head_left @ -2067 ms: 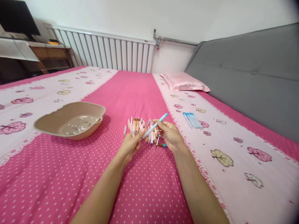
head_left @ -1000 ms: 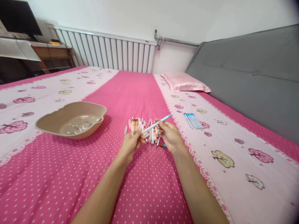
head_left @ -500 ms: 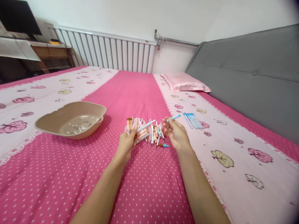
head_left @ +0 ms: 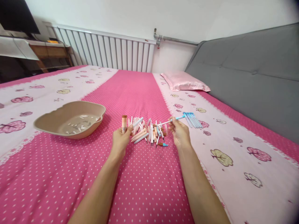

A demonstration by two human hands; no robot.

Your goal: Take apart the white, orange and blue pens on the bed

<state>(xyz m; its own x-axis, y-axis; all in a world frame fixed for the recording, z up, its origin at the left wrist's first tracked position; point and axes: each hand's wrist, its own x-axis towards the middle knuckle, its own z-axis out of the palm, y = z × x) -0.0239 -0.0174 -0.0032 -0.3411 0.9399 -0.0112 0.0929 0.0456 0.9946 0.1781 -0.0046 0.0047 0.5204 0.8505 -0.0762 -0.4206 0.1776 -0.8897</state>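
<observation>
My left hand (head_left: 121, 138) is closed on a light blue pen barrel (head_left: 137, 122), pinched at the thumb. Brown-topped orange pen pieces (head_left: 124, 123) stand up from the same hand. My right hand (head_left: 179, 132) pinches a blue pen top (head_left: 179, 118), with a thin white refill (head_left: 163, 123) pointing left from it. Between the hands lies a loose pile of pink, orange and white pen parts (head_left: 140, 135). A short brown-and-blue piece (head_left: 163, 144) rests at its near edge. Beyond my right hand, several blue pens (head_left: 193, 120) lie side by side.
A beige basin (head_left: 51, 122) with small white pieces inside stands on the left of the pink bedspread (head_left: 140, 186). A pink pillow (head_left: 185, 81) lies by the grey headboard (head_left: 247, 62). Behind the bed is a white radiator (head_left: 105, 48); a desk (head_left: 50, 51) is at far left.
My left hand has moved left with the barrel and the orange pieces. My right hand has moved slightly right; the white refill now extends from the blue top in it, apart from the barrel.
</observation>
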